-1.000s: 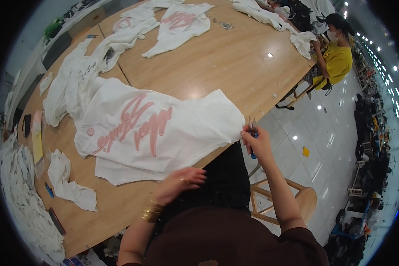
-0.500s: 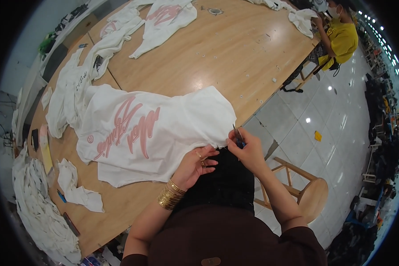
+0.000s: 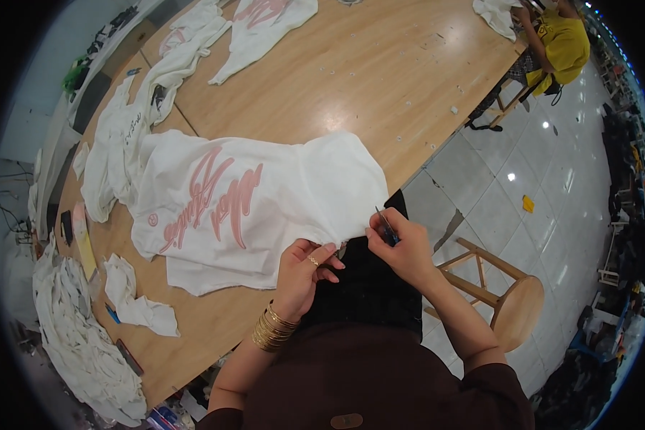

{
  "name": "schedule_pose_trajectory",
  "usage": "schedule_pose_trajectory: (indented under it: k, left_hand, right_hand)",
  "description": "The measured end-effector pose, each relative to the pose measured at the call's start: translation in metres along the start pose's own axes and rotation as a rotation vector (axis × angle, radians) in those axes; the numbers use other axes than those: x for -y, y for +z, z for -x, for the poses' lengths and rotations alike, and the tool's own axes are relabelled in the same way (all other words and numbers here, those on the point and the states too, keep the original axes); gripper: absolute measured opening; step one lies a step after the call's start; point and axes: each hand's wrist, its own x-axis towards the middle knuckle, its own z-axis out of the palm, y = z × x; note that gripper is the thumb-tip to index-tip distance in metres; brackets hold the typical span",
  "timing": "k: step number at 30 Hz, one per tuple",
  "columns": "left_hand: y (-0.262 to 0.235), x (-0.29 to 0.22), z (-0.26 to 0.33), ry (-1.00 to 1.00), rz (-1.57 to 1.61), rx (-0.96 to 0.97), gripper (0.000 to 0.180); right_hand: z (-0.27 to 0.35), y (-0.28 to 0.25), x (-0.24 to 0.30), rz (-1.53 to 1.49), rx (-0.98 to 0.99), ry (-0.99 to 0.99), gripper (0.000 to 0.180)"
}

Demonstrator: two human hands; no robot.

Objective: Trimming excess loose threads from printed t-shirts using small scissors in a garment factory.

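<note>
A white garment (image 3: 294,168) with pink script lettering lies spread over the near edge of the wooden table, and its right end hangs toward my lap. My left hand (image 3: 299,276), with gold bangles at the wrist, pinches the garment's lower edge between thumb and fingers. Just to the right, my right hand (image 3: 410,247) is closed around small dark thread snips (image 3: 385,226), their pointed blades up. Its thumb and fingertips are at the garment's edge as well; whether they grip the cloth I cannot tell.
More white garments (image 3: 118,154) lie along the table's left side, above a large white heap (image 3: 79,344). A loose white piece (image 3: 147,312), blue snips (image 3: 112,313) and a dark flat object (image 3: 129,357) are nearby. A wooden stool (image 3: 519,315) stands right; a co-worker (image 3: 562,54) sits far right.
My left hand has shifted slightly left along the garment's edge, its fingers now more curled around the cloth. The right hand keeps the snips. The whole view has moved slightly.
</note>
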Motion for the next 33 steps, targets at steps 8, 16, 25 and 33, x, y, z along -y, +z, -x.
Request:
schedule_pose_trajectory:
  k: [8, 16, 25, 33]
  left_hand:
    - [0.008, 0.011, 0.004, 0.132, 0.173, -0.085, 0.015]
    - [0.003, 0.008, -0.006, -0.115, 0.229, 0.0, 0.016]
    - [0.003, 0.0, 0.001, -0.043, 0.294, 0.045, 0.012]
    - [0.005, 0.002, 0.004, 0.033, 0.306, 0.116, 0.015]
  right_hand:
    - [0.003, 0.006, 0.0, 0.064, -0.041, -0.168, 0.014]
    - [0.004, 0.003, 0.004, 0.116, 0.009, -0.158, 0.015]
    - [0.005, -0.001, 0.004, 0.161, 0.019, -0.181, 0.017]
    - [0.013, -0.008, 0.032, 0.079, 0.055, 0.073, 0.025]
